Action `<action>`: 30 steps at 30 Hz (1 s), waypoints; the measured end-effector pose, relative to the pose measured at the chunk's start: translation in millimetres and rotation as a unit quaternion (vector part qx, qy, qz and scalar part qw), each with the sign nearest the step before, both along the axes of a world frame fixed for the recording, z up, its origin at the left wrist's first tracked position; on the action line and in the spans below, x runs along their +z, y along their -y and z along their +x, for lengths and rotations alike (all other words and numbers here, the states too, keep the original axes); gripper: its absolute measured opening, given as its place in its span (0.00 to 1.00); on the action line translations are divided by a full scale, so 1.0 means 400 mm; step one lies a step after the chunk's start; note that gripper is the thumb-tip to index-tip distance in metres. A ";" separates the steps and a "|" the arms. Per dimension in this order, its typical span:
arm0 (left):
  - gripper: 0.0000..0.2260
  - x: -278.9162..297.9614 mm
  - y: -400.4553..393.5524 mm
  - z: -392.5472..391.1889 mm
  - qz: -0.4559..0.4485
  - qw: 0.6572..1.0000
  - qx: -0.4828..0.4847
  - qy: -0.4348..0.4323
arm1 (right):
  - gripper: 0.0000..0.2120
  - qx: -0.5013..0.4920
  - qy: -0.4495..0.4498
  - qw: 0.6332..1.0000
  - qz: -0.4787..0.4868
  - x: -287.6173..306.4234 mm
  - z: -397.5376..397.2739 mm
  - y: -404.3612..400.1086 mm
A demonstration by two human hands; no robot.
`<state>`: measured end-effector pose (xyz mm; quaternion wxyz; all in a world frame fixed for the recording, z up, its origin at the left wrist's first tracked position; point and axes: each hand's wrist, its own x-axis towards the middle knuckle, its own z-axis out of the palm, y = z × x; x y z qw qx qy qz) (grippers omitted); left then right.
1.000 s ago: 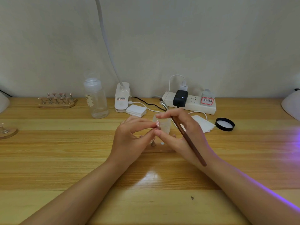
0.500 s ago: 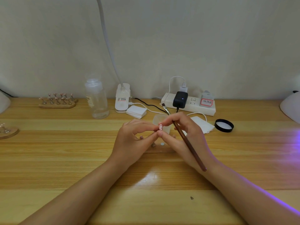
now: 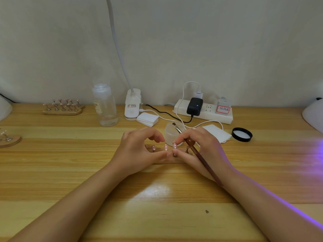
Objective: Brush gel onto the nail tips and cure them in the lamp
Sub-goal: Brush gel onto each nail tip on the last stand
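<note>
Holding 1 brush (image 3: 197, 152) in my right hand (image 3: 206, 151), I pinch 1 of 2 visible pink nail tips (image 3: 174, 146); my left hand (image 3: 138, 149) curls loosely, empty.

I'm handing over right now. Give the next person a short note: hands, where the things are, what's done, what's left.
Left hand: curled beside a nail tip, contact unclear.
Right hand: grips the brush, bristles up and away, and pinches another nail tip.
Gel jar sits open just behind the hands; its black lid lies right.
Purple glow at the right edge suggests the lamp is on.
Done: can't tell.
Left: brushing, curing.
</note>
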<state>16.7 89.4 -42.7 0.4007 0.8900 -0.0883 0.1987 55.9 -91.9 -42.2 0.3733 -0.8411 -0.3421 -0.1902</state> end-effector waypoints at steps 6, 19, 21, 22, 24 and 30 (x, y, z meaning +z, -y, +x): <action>0.13 -0.003 -0.009 0.005 0.015 1.000 -0.014 -0.020 | 0.09 -0.014 0.002 1.000 -0.022 -0.004 0.011 0.000; 0.08 0.003 0.008 0.003 0.079 0.996 -0.033 0.017 | 0.08 -0.020 0.021 0.993 0.117 -0.011 0.012 0.005; 0.12 0.002 0.010 0.001 0.127 0.991 -0.024 0.041 | 0.05 -0.027 0.000 0.989 0.146 -0.007 0.013 0.007; 0.14 0.001 0.011 -0.001 0.143 0.988 -0.020 0.057 | 0.04 -0.030 -0.010 0.987 0.155 -0.003 0.014 0.008; 0.16 0.002 0.018 -0.005 0.132 0.987 -0.020 0.085 | 0.09 -0.032 -0.034 0.982 0.181 0.003 0.014 0.011; 0.12 -0.003 0.042 -0.011 -0.029 0.993 -0.002 0.111 | 0.17 -0.054 -0.121 0.939 0.317 0.014 0.017 0.009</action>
